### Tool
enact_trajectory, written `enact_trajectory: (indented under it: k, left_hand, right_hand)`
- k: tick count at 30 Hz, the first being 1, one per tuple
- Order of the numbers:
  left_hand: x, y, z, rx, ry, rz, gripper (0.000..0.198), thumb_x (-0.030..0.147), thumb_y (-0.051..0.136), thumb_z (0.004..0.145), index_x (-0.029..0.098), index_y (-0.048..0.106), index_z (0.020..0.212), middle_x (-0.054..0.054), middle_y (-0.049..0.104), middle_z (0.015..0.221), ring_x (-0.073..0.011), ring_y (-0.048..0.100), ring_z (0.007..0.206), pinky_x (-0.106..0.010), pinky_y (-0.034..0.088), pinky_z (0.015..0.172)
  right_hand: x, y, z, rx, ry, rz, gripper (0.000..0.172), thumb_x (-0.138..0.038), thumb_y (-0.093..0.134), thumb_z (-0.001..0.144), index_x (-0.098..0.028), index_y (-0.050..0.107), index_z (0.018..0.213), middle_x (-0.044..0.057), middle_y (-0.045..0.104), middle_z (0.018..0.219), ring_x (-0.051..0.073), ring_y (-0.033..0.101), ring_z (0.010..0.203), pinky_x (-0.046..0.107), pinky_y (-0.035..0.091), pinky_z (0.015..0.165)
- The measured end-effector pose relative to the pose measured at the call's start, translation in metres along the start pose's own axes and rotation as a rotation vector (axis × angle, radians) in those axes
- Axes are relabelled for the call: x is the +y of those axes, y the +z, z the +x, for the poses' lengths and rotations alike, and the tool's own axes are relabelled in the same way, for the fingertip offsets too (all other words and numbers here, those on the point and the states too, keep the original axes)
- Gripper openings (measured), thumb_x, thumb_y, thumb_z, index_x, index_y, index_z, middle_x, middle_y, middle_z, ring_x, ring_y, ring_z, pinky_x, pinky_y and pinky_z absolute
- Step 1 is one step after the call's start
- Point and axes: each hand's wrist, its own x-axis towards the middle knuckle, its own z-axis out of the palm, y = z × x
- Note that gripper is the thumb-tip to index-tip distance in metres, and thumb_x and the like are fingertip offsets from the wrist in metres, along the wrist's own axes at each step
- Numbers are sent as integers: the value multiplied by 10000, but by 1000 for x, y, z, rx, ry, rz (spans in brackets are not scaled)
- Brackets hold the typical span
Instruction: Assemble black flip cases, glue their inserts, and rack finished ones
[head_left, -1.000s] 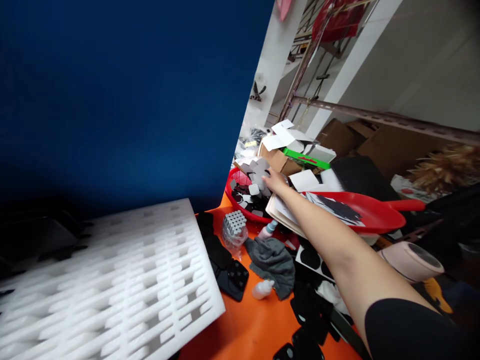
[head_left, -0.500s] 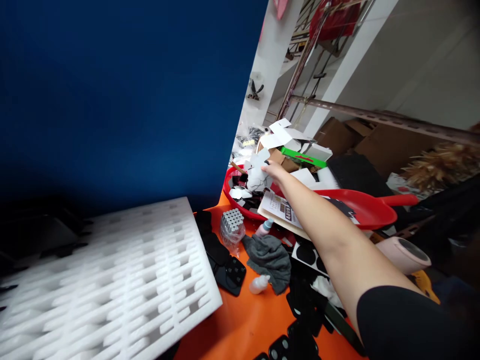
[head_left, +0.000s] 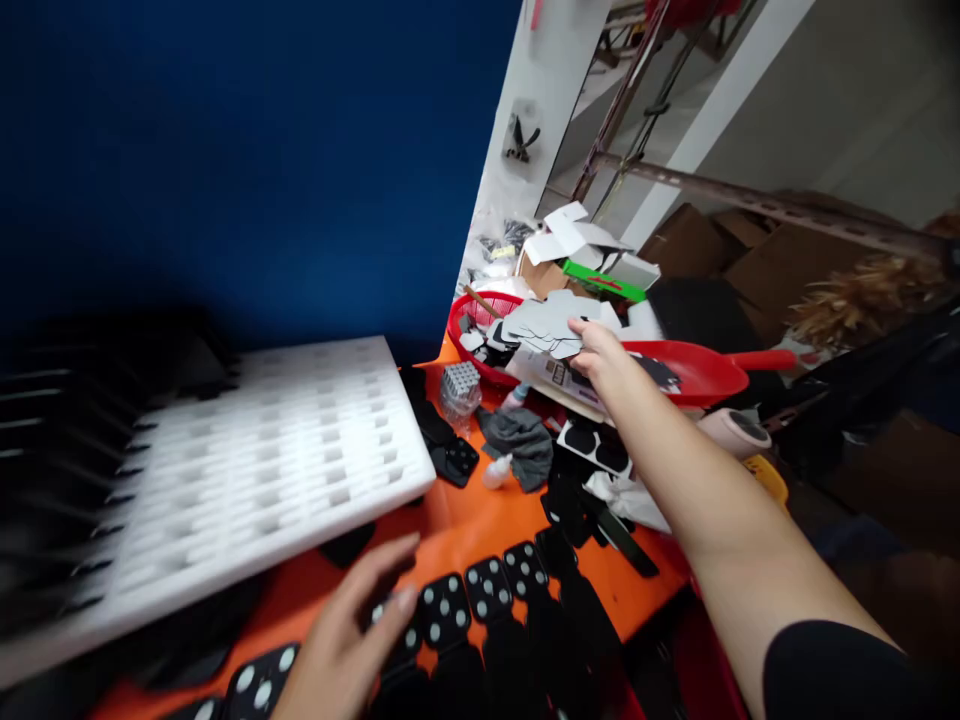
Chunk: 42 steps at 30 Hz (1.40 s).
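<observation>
My right hand [head_left: 596, 352] grips a bunch of thin pale grey cut-out sheets [head_left: 546, 322] with rounded, scalloped edges, above the red basket [head_left: 495, 300]. My left hand [head_left: 352, 620] hovers low in front, thumb and fingers apart, with nothing in it. Beneath and beside it lie black rounded pieces with pale dots [head_left: 444, 608], set in a row on the orange table [head_left: 469, 520]. Whether the left fingertips touch a piece I cannot tell. More small pale and black scraps lie in the basket.
A white slotted foam block [head_left: 322, 430] stands at left with black parts alongside. Mid-table are a grey cloth [head_left: 521, 440], a small bottle [head_left: 497, 471] and a bagged bundle of grey tubes [head_left: 460, 385]. A red scoop [head_left: 697, 370] rests at right, by cardboard boxes [head_left: 690, 245].
My right hand has drawn back a little from the basket, bringing the grey cut-out sheets with it. My left hand has come into view at the bottom. The view has shifted downward.
</observation>
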Motion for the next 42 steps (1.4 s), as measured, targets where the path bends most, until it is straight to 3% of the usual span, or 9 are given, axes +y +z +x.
enact_trajectory:
  k: [2,5,9,12,18,24,30,39,42]
  left_hand:
    - [8,4,18,-48,-92,-216,561,501,662,686,221,585,1165,-93,577,1258,-308,501,1183,-423,436,963]
    - [23,17,33,-127,-196,-450,593,448,601,772,222,453,1300,-142,440,1389,-313,481,1207,-427,473,894]
    - [39,40,30,-372,-221,-539,542,430,512,840,233,387,1329,-130,466,1368,-297,535,1151,-424,506,830]
    - [33,52,25,-373,-261,-553,554,370,614,780,183,430,1268,-145,573,1247,-283,620,1016,-398,536,772]
    - [-10,59,38,-162,-28,-182,645,420,690,683,98,455,1189,-181,646,1113,-274,658,922,-388,542,779]
    - [-32,50,59,-79,123,89,520,420,689,661,178,550,1100,-70,685,1044,-258,624,996,-385,460,915]
    - [-38,41,68,-122,213,302,372,389,649,703,217,573,1024,-38,701,956,-243,644,921,-353,473,847]
    - [-39,52,71,-173,312,413,474,339,613,738,221,472,1175,-65,639,1131,-222,612,1021,-333,464,877]
    - [-36,53,71,-181,354,466,469,289,577,754,245,476,1210,-55,617,1176,-228,594,1048,-345,447,898]
  right_hand:
    - [-2,-10,-44,-79,45,65,288,-250,328,930,-130,499,1129,116,671,851,229,654,794,452,531,712]
    - [-3,-15,-123,-292,196,473,265,-220,384,894,-182,478,1138,103,670,940,228,654,854,455,526,756]
    - [13,4,-218,-396,395,748,304,-207,524,796,-215,490,1098,83,674,975,229,656,874,433,523,794]
    - [37,27,-256,-401,368,856,362,-287,616,752,-226,505,1091,78,661,1048,234,636,951,413,504,844]
    - [75,54,-262,-512,174,907,421,-354,710,691,-236,541,1058,42,675,1020,214,635,954,399,453,921]
    - [86,63,-245,-583,110,721,385,-354,728,640,-233,600,981,19,689,936,222,640,904,403,483,859]
    - [108,80,-240,-576,-20,549,254,-311,685,664,-212,626,891,15,677,877,212,627,880,379,460,868]
    - [99,85,-252,-587,-154,334,546,-263,678,701,-250,499,1216,54,570,1181,210,524,1115,386,378,989]
    - [97,84,-258,-552,-230,228,544,-275,650,731,-269,482,1249,55,530,1260,222,483,1174,408,352,1017]
